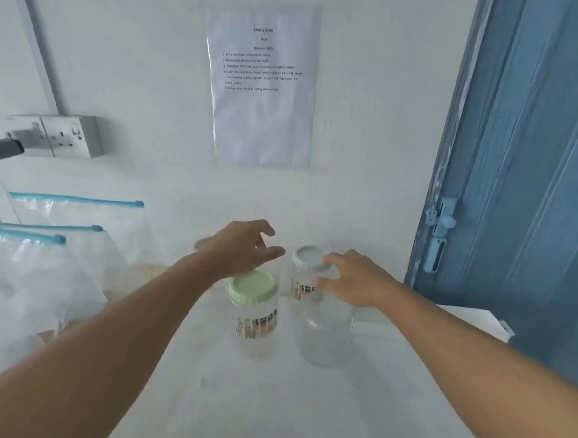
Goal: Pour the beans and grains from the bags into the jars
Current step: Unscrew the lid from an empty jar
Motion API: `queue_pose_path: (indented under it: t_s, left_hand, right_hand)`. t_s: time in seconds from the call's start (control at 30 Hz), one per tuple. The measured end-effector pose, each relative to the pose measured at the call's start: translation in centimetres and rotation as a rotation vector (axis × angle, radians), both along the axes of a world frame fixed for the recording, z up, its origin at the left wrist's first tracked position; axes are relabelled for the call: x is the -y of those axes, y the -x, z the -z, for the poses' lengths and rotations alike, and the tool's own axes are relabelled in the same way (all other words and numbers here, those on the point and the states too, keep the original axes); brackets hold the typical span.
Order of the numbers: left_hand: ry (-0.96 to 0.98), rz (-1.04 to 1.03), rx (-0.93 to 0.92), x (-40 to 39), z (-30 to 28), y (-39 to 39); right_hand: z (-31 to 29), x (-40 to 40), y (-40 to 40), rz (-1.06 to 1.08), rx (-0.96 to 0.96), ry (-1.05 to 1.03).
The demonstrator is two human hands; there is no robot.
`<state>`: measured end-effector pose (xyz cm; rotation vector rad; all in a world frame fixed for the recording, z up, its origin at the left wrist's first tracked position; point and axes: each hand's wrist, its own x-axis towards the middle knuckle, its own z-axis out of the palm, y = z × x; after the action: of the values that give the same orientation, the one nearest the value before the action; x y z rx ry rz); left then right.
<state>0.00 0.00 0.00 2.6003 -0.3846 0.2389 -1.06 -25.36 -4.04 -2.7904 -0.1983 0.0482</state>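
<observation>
**Jars still capped; a white-lidded jar is being reached for**

The opening step is judged to be in hand: nothing has been poured, and both jars seen clearly are lidded and look empty. A clear plastic jar with a pale green screw lid [253,313] stands at mid-table, and a clear plastic jar with a white screw lid [311,275] stands just beside it, toward the wall. The clear zip-top bags with blue sliders [38,263] are stacked at the left of the white table [267,405], well apart from the jars; their contents cannot be made out.

The right hand [355,280] is spread loosely against the white-lidded jar, fingertips at the lid's edge, no firm grasp yet visible. The left hand [244,250] is held above the green lid, fingers relaxed and part-curled, nothing held.

Next, a steadying hold on the jar body and a twist of the lid would be called for.
</observation>
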Motion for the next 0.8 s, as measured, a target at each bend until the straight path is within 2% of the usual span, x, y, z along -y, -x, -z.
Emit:
queue_pose_path:
  t_s: [0.07, 0.13, 0.33, 0.47, 0.6, 0.73, 0.8]
  left_hand:
    - [-0.083, -0.02, 0.002, 0.6, 1.0, 0.7]
    - [-0.082, -0.001, 0.013, 1.0, 2.5, 1.2]
    - [0.069, 0.069, 0.02, 2.4, 4.5, 4.0]
    - [0.155, 0.179, 0.044, 3.8, 8.2, 8.0]
    - [0.184, 0.176, -0.1, 4.7, 13.7, 11.7]
    - [0.422, 0.109, -0.334, 5.5, 17.2, 12.0]
    - [0.507, 0.129, -0.377, 6.1, 17.9, 11.6]
  right_hand:
    - [1.7, -0.1, 0.6, -0.007, -0.071, 0.073]
    - [4.2, -0.1, 1.5, -0.011, -0.16, 0.087]
    - [6.4, 0.2, 3.9, -0.027, -0.132, -0.075]
    - [7.3, 1.0, 7.1, -0.064, -0.13, -0.206]
    - [8.4, 1.4, 9.9, -0.083, -0.098, -0.285]
    - [8.8, 1.5, 11.2, -0.111, -0.107, -0.343]
    - [8.8, 1.6, 11.6, -0.141, -0.107, -0.338]
